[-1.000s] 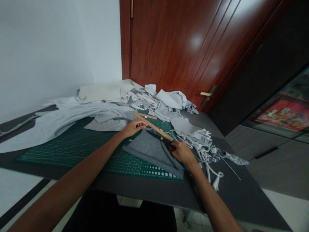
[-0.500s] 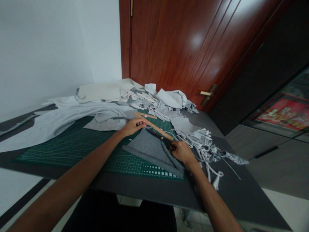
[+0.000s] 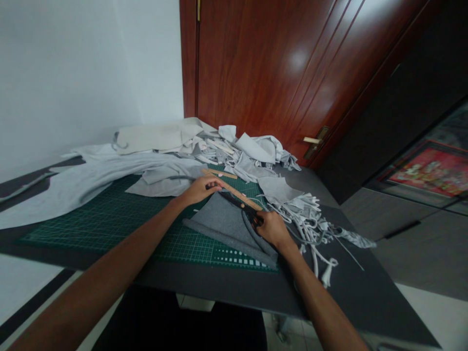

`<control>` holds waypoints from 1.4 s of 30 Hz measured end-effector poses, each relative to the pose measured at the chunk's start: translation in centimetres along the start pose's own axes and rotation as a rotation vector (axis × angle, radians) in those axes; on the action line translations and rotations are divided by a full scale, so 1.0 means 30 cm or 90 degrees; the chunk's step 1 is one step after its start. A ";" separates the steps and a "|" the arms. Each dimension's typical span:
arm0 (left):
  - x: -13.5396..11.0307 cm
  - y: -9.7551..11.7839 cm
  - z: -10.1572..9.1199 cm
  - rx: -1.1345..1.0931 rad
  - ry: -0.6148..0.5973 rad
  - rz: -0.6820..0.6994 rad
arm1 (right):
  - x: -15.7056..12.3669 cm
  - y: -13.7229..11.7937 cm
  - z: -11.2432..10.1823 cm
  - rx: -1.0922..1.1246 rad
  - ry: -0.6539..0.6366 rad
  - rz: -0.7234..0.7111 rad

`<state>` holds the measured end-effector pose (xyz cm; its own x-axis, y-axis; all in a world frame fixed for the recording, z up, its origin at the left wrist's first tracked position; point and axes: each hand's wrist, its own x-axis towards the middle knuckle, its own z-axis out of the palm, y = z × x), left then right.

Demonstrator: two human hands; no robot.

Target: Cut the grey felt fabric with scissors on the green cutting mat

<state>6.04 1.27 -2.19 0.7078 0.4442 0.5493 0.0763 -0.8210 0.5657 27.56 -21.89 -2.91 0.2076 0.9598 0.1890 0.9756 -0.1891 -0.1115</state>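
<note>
Pale grey fabric spreads over the left end of the dark tabletop below a white wall, partly covering a green cutting mat printed with a grid. Behind it rises a heap of pale fabric scraps. On the mat, the left hand lies curled over one end of a wooden ruler, gripping it down. The ruler runs diagonally across a folded piece of dark grey fabric, which lies on the mat's right part. A thin wooden strip lies just beyond the ruler. The right hand is clenched around black-handled scissors, whose blades lie along the ruler's lower edge, on the dark grey fabric. Tangled pale fabric strips sprawl just right of that hand. Farther right and behind stand a reddish wooden door with a brass lever handle and a red framed picture.
</note>
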 end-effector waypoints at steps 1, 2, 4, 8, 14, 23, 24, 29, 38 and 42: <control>0.001 0.001 -0.001 0.005 0.002 0.000 | 0.001 -0.003 0.001 -0.003 0.002 0.001; 0.001 0.003 -0.002 0.009 0.002 -0.001 | 0.001 -0.006 0.001 -0.005 0.004 0.002; 0.002 0.008 -0.005 0.015 0.002 0.002 | 0.001 -0.010 0.001 -0.006 0.006 0.004; 0.002 0.020 -0.010 0.020 0.010 0.008 | 0.001 -0.016 0.000 0.003 0.006 0.004; 0.003 0.022 -0.015 0.019 0.009 0.015 | 0.000 -0.026 -0.006 0.030 0.010 0.004; 0.000 0.035 -0.016 0.020 -0.001 0.027 | 0.000 -0.031 -0.009 0.031 0.010 0.002; 0.000 0.036 -0.017 0.022 -0.002 0.031 | 0.000 -0.031 -0.009 0.031 0.009 0.002; 0.000 0.035 -0.020 0.031 -0.008 0.044 | -0.002 -0.028 -0.007 0.043 -0.002 0.008; -0.001 0.053 -0.018 0.011 -0.019 0.045 | -0.009 -0.018 -0.003 0.051 0.010 -0.021; -0.001 0.059 -0.023 0.009 -0.014 0.041 | -0.009 -0.025 -0.005 0.053 0.005 -0.018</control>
<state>5.67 0.04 -0.79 0.7264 0.3824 0.5710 0.0399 -0.8530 0.5205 26.77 -22.03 -2.74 0.1812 0.9627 0.2012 0.9719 -0.1439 -0.1863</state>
